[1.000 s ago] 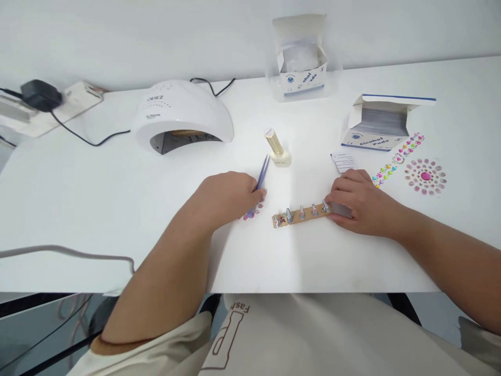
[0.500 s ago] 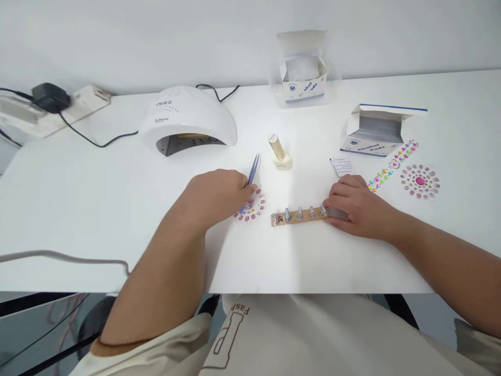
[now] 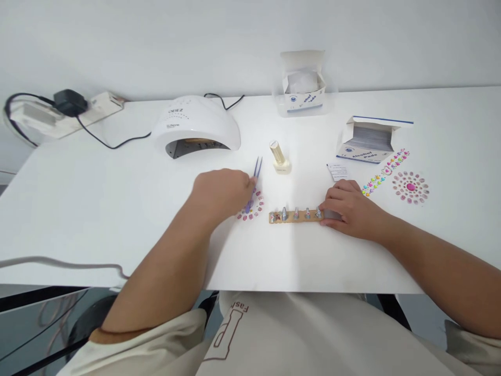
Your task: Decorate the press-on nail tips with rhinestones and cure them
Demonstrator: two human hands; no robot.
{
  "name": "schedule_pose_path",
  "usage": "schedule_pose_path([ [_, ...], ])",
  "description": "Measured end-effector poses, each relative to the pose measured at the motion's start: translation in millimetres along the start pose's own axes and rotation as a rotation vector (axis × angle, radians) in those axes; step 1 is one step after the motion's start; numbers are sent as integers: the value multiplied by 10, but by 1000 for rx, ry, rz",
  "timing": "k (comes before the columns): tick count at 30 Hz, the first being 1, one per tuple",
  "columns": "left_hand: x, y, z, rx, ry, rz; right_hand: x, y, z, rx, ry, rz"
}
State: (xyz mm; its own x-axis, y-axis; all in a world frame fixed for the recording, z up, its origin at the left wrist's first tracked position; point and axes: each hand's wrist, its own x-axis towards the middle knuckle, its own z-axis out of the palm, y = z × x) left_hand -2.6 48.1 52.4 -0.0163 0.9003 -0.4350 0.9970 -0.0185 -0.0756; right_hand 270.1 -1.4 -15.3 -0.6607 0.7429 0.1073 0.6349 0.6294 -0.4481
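Note:
My left hand (image 3: 225, 194) is closed around a pair of purple tweezers (image 3: 257, 171), whose tips point away from me. The tweezers' back end lies over a round sheet of pink gem stickers (image 3: 258, 208), partly covered by my hand. With bent fingers, my right hand (image 3: 348, 208) grips the right end of a narrow brown strip (image 3: 290, 218). Several silvery nail tips (image 3: 296, 213) with small decorations stand along this strip. Behind it is a bottle of nail polish (image 3: 280, 158) with a gold-toned cap. A small white packet (image 3: 338, 172) lies just beyond my right fingers.
A white nail lamp (image 3: 199, 122) stands at the back left, beside a power strip (image 3: 97, 110) with a black adapter (image 3: 70, 102). Open alcohol pad boxes (image 3: 364, 151) (image 3: 305, 100) stand at the back. Heart stickers (image 3: 385, 171) and another round gem sheet (image 3: 410, 187) lie at right.
The whole view has shifted slightly. My left hand has moved a little away from me with the tweezers, baring more of their back end. My right hand keeps its hold on the strip.

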Motion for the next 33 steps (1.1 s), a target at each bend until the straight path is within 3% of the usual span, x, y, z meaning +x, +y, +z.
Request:
schedule_pose_path([
  [2,-18,-48,-52,-237,191,122,-20,14,-31,8,-22,9],
  [4,4,-63,-72,-533,389,345,-73,44,-96,34,-13,15],
  [6,62,-32,-68,-697,465,504,-142,74,-190,67,70,16],
  [9,166,61,-76,-781,405,548,-179,73,-351,86,266,-5],
  [11,213,118,-111,-800,378,535,-86,31,-442,62,326,14],
  [15,229,171,-215,-743,427,548,384,-65,-543,10,245,73],
  [20,195,150,-292,-693,484,593,922,-109,-509,164,140,154],
  [26,197,82,-353,-718,509,620,1066,-56,-438,249,189,123],
  [33,133,137,-408,-777,429,624,1233,-119,-495,251,245,27],
])
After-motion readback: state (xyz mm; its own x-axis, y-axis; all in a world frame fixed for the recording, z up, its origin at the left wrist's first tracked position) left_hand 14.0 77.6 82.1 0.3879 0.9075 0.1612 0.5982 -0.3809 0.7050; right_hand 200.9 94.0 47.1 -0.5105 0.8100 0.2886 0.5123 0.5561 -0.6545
